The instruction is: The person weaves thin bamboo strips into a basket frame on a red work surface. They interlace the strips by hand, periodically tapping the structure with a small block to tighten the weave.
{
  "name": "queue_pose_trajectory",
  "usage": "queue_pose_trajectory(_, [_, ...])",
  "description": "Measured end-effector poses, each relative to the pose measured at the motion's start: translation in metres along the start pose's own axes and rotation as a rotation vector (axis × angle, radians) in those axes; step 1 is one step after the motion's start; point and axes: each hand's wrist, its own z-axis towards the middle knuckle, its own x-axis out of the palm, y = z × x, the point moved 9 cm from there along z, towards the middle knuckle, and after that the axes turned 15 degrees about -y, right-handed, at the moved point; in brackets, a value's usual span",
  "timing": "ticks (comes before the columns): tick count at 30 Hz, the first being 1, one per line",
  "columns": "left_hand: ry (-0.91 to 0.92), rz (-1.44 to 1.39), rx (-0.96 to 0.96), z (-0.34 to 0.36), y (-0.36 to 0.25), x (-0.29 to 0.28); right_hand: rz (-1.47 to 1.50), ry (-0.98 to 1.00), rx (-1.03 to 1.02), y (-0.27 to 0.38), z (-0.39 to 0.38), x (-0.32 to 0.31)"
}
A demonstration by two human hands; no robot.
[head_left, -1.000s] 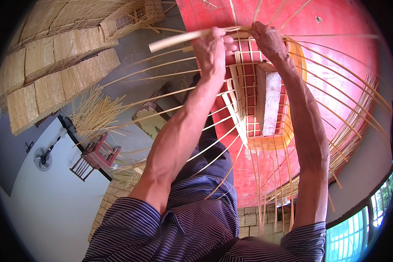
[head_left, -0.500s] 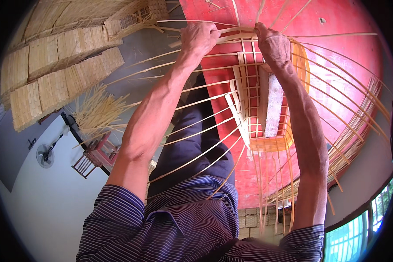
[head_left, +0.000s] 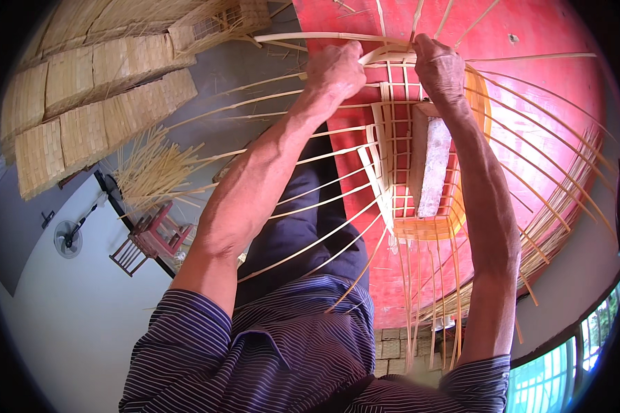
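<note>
Left hand [head_left: 334, 67] pinches a pale bamboo strip [head_left: 310, 37]; right hand [head_left: 439, 67] grips the woven frame [head_left: 393, 165] just beside it, over the red mat [head_left: 530, 96].

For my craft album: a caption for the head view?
Both hands weave bamboo strips into a basket frame.

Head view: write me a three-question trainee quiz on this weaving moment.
1. True or false: both hands are at the far edge of the half-woven basket frame.
2. What lies inside the frame? A) a grey block B) a ball C) a cup
3. Which hand pinches the flat strip that runs off to the left?

Key: 1 true; 2 A, the grey block; 3 the left hand, while the right hand presses on the frame's edge.
</note>
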Motion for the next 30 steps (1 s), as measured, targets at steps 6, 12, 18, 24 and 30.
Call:
queue_pose_trajectory(6, [-0.01, -0.438, -0.182, 0.005, 0.029, 0.031, -0.029, 0.096, 0.054, 0.007, -0.002, 0.003])
queue_pose_trajectory(12, [-0.142, -0.752, -0.366, 0.013, 0.043, 0.036, -0.016, 0.115, 0.047, -0.005, -0.004, 0.009])
queue_pose_trajectory(18, [-0.179, -1.361, -0.485, 0.025, 0.041, 0.045, -0.023, 0.18, 0.064, 0.003, 0.003, 0.006])
queue_pose_trajectory(24, [-0.194, -1.466, -0.758, 0.026, 0.052, 0.054, 0.012, 0.255, 0.047, 0.061, 0.019, -0.014])
queue_pose_trajectory(30, [-0.153, -1.438, -0.799, 0.03, 0.038, 0.05, -0.141, 0.015, 0.157, 0.029, 0.076, 0.074])
